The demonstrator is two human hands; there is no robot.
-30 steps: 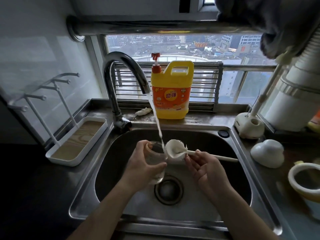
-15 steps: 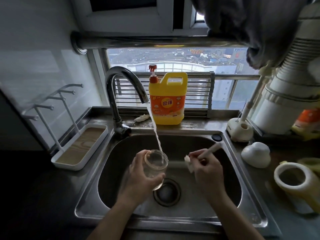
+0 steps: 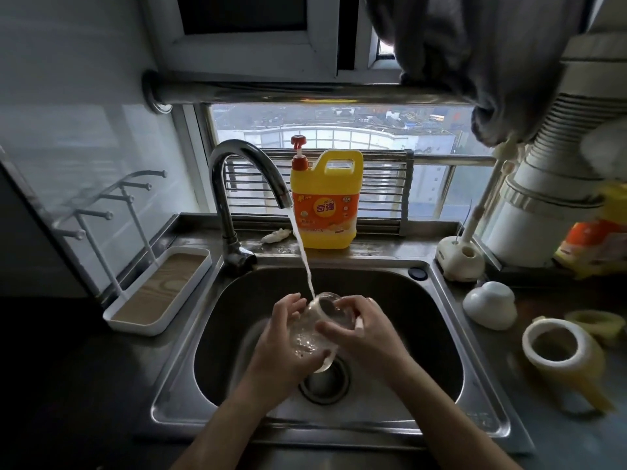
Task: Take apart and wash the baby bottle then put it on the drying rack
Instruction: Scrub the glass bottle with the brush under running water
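Observation:
The clear glass baby bottle (image 3: 310,337) is tilted over the sink (image 3: 424,378), its mouth up toward the faucet. The water stream (image 3: 305,262) runs onto its rim, and bubbles show inside. My left hand (image 3: 281,351) wraps round the bottle's body from the left. My right hand (image 3: 363,334) grips the bottle near its mouth, thumb on the glass and fingers over the rim. A small white bit (image 3: 358,322) peeks between my right fingers; the brush is otherwise hidden. The white drying rack (image 3: 156,290) with pegs stands left of the sink.
The curved faucet (image 3: 251,157) is running. A yellow detergent jug (image 3: 324,205) stands on the back ledge. Right of the sink are a white brush stand (image 3: 459,259), a white dome cap (image 3: 488,305) and a yellow-white cup-like part (image 3: 556,347). Grey cloth (image 3: 475,45) hangs overhead.
My right hand has moved left from beside the bottle onto its mouth. The brush head, visible before, is out of sight. The bottle now tilts more under the stream.

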